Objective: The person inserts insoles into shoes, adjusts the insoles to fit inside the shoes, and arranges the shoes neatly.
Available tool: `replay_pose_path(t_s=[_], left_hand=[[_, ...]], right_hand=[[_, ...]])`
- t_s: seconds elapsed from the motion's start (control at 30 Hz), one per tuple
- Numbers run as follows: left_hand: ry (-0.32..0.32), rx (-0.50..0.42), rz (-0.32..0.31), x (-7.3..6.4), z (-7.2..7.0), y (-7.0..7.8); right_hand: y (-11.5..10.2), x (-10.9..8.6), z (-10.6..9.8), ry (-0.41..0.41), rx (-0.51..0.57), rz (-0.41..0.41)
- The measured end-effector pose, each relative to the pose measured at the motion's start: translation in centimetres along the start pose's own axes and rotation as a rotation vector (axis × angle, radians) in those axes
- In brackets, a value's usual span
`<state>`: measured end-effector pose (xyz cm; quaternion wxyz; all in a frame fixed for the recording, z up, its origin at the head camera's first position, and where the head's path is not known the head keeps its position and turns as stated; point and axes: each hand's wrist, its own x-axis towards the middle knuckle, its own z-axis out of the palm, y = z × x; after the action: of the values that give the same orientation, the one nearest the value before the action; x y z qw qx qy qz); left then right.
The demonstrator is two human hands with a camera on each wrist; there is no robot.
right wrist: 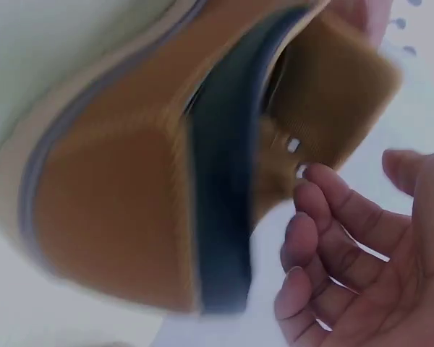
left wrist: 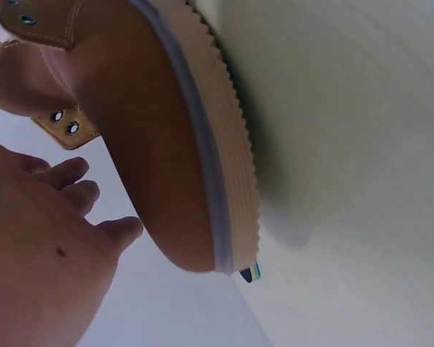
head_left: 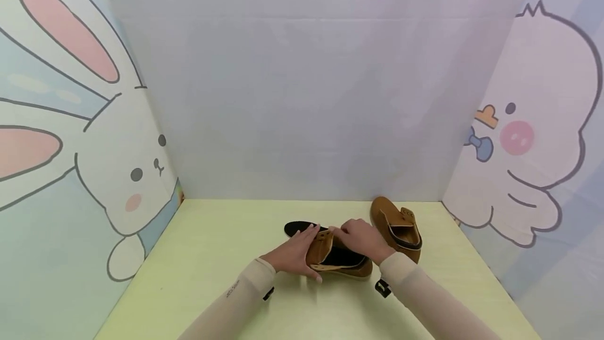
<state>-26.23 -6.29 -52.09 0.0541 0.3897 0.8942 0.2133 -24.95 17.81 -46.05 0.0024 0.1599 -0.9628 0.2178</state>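
Both arms reach in from the near side of the tan-brown shoe with a pale ridged sole [head_left: 340,258], slanting inward from either side to meet at it. They wear long cream cloth sleeves [head_left: 238,298], fitted close at the wrists. The left hand [head_left: 294,253] is at the shoe's left end, fingers pointing toward its far side, thumb [head_left: 311,274] spread away along its near side. The right hand [head_left: 362,237] bends over the shoe's far right side, knuckles uppermost. In the right wrist view its fingers are loosely curved, the forefinger's tip right by the shoe's eyelet flap, the thumb apart.
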Motion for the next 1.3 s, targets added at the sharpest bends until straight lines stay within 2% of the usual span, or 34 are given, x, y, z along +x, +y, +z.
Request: replay_pose_path(t_s=[0.17,0.4,0.53,0.93,1.3], left_hand=[[-0.017,0.007,-0.031,1.0,0.2,-0.2],[-0.015,-0.159,-0.051,1.8,0.0,-0.7],[-0.007,-0.202,-0.06,1.8,0.1,-1.3],[0.005,-0.168,-0.07,2.3,0.4,-1.8],[0.01,-0.177,-0.068,2.4,0.2,-1.6]], right_hand=[[-1.6,-0.5,0.7,-0.047,0.056,0.006],[-0.8,-0.6,1.6,-0.049,0.046,-0.014],[-0.1,-0.8,2.0,-0.04,0.034,-0.02],[0.6,-1.5,2.4,0.021,0.063,-0.062],[0.9,-1.5,2.6,0.037,0.043,-0.047]])
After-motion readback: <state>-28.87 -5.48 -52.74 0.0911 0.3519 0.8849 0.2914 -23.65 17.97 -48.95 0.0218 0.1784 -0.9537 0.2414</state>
